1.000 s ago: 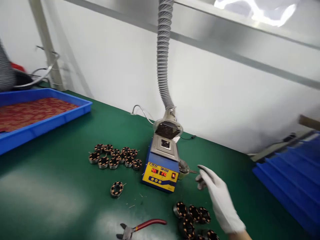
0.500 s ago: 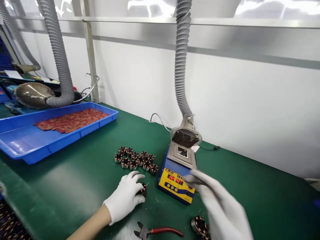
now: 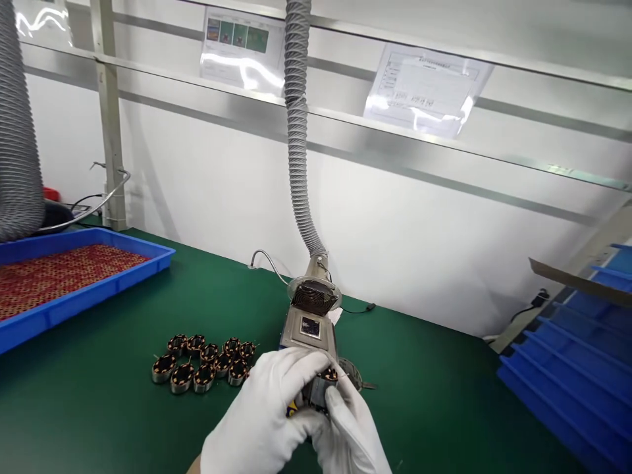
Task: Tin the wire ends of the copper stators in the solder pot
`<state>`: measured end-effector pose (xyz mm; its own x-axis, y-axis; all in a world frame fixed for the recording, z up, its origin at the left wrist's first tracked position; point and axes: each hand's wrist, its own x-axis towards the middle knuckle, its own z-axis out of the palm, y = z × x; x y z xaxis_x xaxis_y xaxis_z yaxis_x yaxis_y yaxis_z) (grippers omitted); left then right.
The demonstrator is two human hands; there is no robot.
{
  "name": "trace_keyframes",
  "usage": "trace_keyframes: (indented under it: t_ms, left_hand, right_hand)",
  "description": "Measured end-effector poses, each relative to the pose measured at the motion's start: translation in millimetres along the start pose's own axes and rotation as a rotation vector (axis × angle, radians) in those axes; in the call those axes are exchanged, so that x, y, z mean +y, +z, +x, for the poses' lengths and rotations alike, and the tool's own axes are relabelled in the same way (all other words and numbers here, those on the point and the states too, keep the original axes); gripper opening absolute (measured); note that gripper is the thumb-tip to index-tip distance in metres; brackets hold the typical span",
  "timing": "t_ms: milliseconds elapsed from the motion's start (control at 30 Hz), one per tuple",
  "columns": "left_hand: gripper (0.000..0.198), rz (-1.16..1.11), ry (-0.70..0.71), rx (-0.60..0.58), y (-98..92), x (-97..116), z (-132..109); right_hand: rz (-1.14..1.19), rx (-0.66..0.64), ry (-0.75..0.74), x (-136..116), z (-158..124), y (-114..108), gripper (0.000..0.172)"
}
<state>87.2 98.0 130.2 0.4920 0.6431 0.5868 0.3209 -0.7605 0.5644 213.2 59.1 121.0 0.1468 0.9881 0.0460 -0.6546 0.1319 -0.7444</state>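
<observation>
Both my hands wear white gloves and meet low in the middle of the view. My left hand [image 3: 269,411] and my right hand [image 3: 353,428] are closed together round one small wound motor coil [image 3: 323,384], copper and dark, held up in front of the solder pot [image 3: 309,329]. A cluster of several like coils [image 3: 205,362] lies on the green mat to the left of my hands.
A grey ribbed fume hose [image 3: 299,131] drops to the solder pot. A blue tray [image 3: 99,286] with red-patterned parts sits at left; stacked blue trays [image 3: 577,375] stand at right. A small metal dish [image 3: 353,375] lies beside the pot. Papers hang on the rail above.
My left hand lifted the single coil off the mat and my right hand joined it; both now hold it before the pot. The view tilted up, hiding the pliers.
</observation>
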Motion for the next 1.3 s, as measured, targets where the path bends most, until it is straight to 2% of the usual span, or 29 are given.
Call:
trace_keyframes:
  t_ms: [133, 200, 267, 400, 467, 567, 600, 633, 767, 833, 900, 933, 967, 1000, 1067, 1100, 1133, 1200, 1300]
  left_hand:
    - [0.021, -0.142, 0.220, 0.166, -12.4, -9.0, 3.2]
    - [0.026, -0.201, 0.223, 0.287, -16.9, -11.5, 2.8]
    - [0.034, -0.285, 0.142, 0.360, -19.4, -12.5, 0.2]
    - [0.030, -0.635, -0.258, 0.483, -26.3, -10.2, -6.9]
    - [0.022, -0.768, -0.415, 0.390, -28.3, -6.4, -8.1]
    - [0.023, -0.973, -0.487, 0.092, -22.5, 2.5, -5.8]
    - [0.019, -1.030, -0.485, 0.067, -18.8, 5.4, -4.4]
    - [0.017, -1.052, -0.465, 0.089, -15.1, 7.8, -3.2]
    - [0.020, -0.915, -0.308, 0.329, -11.7, 8.9, -3.6]
    - [0.020, -0.910, -0.330, 0.467, -19.6, 4.2, -7.8]
    - [0.017, -0.926, -0.373, 0.694, -30.8, -1.2, -12.4]
    - [0.016, -0.902, -0.397, 0.758, -35.8, -3.1, -13.8]
    - [0.014, -0.874, -0.423, 0.731, -39.4, -3.9, -14.3]
    - [0.014, -0.852, -0.454, 0.621, -41.3, -3.4, -13.7]
    - [0.024, -0.823, -0.514, 0.247, -39.1, 1.1, -9.6]
    - [0.027, -0.845, -0.505, 0.108, -35.6, 4.7, -6.7]
    - [0.025, -0.881, -0.473, 0.052, -31.5, 8.4, -3.8]
    - [0.013, -0.958, -0.399, 0.092, -23.6, 13.9, 0.3]
    - [0.004, -1.039, -0.400, 0.237, -20.0, 12.5, -1.4]
  right_hand:
    - [-0.001, -0.062, 0.038, 10.8, 0.4, -1.2, 0.044]
    - [-0.037, -0.123, 0.065, 16.1, 1.2, -0.5, 0.046]
    - [-0.070, -0.176, 0.085, 18.0, 1.9, -0.1, 0.048]
    - [-0.042, -0.224, 0.175, 12.8, 2.1, -2.0, 0.050]
    - [-0.011, -0.220, 0.212, 10.5, 1.8, -3.3, 0.047]
    - [-0.006, -0.172, 0.187, 13.1, 1.2, -3.2, 0.043]
    - [-0.013, -0.147, 0.154, 15.2, 0.9, -2.5, 0.043]
    - [-0.022, -0.125, 0.119, 17.6, 0.3, -1.7, 0.043]
    - [-0.077, -0.110, 0.070, 23.2, -3.4, 0.0, 0.047]
    - [-0.103, -0.129, 0.080, 22.3, -4.8, -1.3, 0.048]
    - [-0.106, -0.137, 0.086, 20.5, -4.9, -4.1, 0.048]
    - [-0.101, -0.140, 0.085, 19.8, -4.3, -5.7, 0.046]
    - [-0.096, -0.145, 0.079, 19.6, -3.4, -7.2, 0.045]
    - [-0.096, -0.151, 0.068, 19.8, -2.4, -8.4, 0.044]
    - [-0.110, -0.160, 0.040, 21.5, -0.7, -9.8, 0.042]
    - [-0.120, -0.158, 0.024, 22.6, -0.2, -9.7, 0.041]
    - [-0.129, -0.153, 0.010, 23.7, -0.2, -9.3, 0.040]
    - [-0.137, -0.147, -0.001, 24.7, -1.3, -7.7, 0.040]
    - [-0.136, -0.152, 0.049, 22.8, -4.4, -5.5, 0.044]
